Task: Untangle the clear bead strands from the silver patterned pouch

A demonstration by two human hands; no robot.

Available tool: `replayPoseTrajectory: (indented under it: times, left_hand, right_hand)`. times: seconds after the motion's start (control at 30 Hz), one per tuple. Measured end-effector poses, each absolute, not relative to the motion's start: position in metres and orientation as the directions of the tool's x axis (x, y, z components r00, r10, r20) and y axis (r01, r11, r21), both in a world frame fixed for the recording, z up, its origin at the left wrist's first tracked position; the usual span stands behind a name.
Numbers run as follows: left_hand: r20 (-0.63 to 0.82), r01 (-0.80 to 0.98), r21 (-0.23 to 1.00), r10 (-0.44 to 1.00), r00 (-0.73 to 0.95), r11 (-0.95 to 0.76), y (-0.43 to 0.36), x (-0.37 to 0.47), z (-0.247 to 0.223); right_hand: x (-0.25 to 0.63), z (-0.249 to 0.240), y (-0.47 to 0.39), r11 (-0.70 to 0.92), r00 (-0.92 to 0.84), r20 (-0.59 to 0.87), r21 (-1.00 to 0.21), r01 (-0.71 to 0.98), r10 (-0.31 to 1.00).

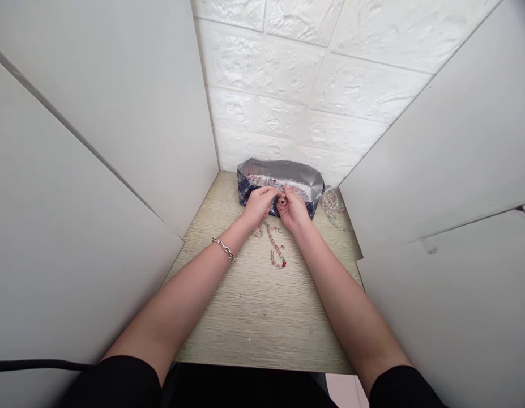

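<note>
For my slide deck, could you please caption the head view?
Left hand and right hand meet at a silver-lined bag of beads; beaded strands lie on the tabletop.

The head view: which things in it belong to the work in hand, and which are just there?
Seem part of the work:
left hand and right hand, fingertips close together; what they hold is too small to tell
open silver-lined bag with beads inside
bead string between the forearms
bead heap right of the bag, probably

Just there:
bracelet
black cord
white wall

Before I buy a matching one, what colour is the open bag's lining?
Silvery grey; the lining shows best in the head view.
</note>
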State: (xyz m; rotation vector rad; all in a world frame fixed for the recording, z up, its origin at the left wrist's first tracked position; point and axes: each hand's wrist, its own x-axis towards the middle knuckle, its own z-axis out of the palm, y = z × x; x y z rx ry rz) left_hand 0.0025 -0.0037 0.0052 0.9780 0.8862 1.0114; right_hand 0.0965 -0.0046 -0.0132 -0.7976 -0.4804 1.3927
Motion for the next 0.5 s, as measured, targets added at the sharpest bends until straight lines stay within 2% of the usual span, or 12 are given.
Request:
replayPoseTrajectory:
  times: [0.5]
  left_hand:
    - [-0.156,-0.25,0.942,0.954,0.257,0.222,-0.0073,0.0056,0.0122]
  right_hand:
    - [0.0977,-0.0161,-0.0039,-0.015,0.151,-0.149,-0.756,-0.654,0.977]
